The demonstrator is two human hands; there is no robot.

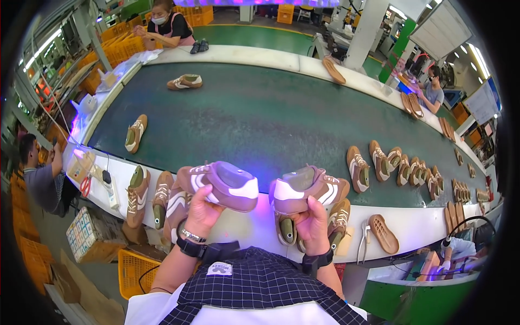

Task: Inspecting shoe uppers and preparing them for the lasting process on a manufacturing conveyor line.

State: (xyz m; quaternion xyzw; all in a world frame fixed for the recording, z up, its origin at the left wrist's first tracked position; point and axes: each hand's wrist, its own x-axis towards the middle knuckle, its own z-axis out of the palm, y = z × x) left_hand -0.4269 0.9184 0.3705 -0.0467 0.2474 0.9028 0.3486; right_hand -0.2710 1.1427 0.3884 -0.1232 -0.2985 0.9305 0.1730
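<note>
My left hand is closed around a brown sneaker with white stripes and a white heel patch. A matching sneaker is gripped in my right hand. Both are raised above the white ledge, heels turned toward each other with a small gap between. Just left of my left hand, several more brown sneakers stand on the ledge, one of them a shoe with an olive lining. Below and beside my right hand are other sneakers, including a laced one, partly hidden by the held shoe and my hand.
Beyond the white ledge lies a dark green conveyor belt with rows of sneakers at right. Pliers and a brown sole lie right; red scissors left. A yellow crate stands below. Co-workers sit around the belt.
</note>
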